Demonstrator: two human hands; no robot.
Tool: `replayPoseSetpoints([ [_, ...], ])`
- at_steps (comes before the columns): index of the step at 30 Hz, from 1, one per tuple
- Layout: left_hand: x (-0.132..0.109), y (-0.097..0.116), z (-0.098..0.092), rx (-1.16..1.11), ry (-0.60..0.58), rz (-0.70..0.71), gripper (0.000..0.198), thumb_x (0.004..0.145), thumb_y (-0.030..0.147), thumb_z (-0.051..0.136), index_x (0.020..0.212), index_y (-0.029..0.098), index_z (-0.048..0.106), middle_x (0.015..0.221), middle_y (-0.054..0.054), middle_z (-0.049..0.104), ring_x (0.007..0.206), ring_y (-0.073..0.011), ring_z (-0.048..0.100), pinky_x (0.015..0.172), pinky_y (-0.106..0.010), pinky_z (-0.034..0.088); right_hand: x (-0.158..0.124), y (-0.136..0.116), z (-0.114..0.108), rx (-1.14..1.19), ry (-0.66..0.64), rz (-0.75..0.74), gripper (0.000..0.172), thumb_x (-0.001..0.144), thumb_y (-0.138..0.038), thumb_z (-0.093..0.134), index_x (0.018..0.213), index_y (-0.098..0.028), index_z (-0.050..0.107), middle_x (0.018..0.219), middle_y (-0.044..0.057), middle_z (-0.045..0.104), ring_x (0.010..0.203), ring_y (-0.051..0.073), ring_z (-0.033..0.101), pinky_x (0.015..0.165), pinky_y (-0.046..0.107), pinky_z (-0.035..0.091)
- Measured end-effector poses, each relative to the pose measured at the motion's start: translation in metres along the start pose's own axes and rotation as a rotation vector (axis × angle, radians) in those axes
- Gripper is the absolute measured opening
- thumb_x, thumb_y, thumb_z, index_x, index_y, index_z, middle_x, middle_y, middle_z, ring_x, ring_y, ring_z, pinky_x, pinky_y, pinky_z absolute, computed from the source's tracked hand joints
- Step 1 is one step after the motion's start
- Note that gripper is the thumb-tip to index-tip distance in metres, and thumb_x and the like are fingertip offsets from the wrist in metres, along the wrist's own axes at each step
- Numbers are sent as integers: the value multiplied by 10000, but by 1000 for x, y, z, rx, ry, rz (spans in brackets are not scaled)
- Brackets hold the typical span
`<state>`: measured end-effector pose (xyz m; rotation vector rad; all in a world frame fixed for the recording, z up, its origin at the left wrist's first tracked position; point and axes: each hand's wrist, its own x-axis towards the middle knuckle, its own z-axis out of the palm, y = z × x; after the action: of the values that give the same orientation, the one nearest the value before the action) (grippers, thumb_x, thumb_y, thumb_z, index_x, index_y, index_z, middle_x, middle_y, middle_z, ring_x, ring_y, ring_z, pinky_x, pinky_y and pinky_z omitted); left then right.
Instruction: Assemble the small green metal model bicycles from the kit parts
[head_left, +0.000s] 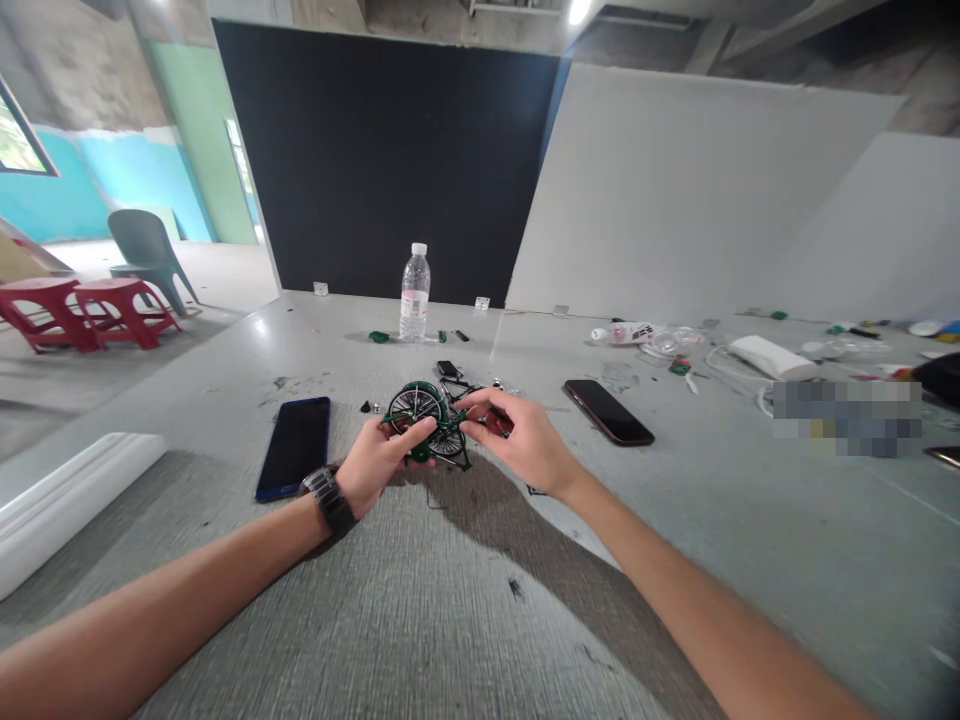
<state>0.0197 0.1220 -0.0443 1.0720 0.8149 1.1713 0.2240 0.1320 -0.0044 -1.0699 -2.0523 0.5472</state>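
A small green model bicycle (416, 403) with black spoked wheels is held just above the table, tilted. My left hand (379, 460), with a dark watch on the wrist, grips it from the left, thumb over the near wheel. From the right, my right hand (521, 435) pinches at the bicycle's frame with thumb and forefinger. Something dark shows inside the curled right fingers, too hidden to name. Just behind the bicycle lie a small black part (448, 369) and further thin dark pieces, partly covered by the hands. Tiny black and silver bits (367, 407) rest left of the wheel.
A blue-edged phone (294, 448) lies left of my hands and another phone (609, 412) lies right. Behind stands a clear water bottle (415, 295) near small green parts (379, 337). A white power bank-like block (772, 357) with cable sits right; a white profile (75, 500) lies left.
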Motion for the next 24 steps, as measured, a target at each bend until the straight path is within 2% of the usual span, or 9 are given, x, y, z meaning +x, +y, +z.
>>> replayPoseSetpoints([
  [10, -1, 1, 1, 19, 8, 2, 397, 756, 412, 789, 974, 93, 699, 962, -109, 696, 772, -151, 624, 645, -274, 589, 0, 0, 0, -6, 3, -15, 191, 873, -317, 650, 1044, -232, 668, 818, -5, 681, 657, 129, 531, 631, 293, 416],
  [24, 0, 0, 0, 23, -1, -2, 399, 760, 418, 782, 987, 101, 697, 963, -102, 698, 768, -150, 622, 645, -274, 583, 0, -2, -1, -17, -7, -9, 187, 872, -312, 644, 1037, -226, 666, 805, -8, 673, 646, 125, 519, 628, 295, 414],
])
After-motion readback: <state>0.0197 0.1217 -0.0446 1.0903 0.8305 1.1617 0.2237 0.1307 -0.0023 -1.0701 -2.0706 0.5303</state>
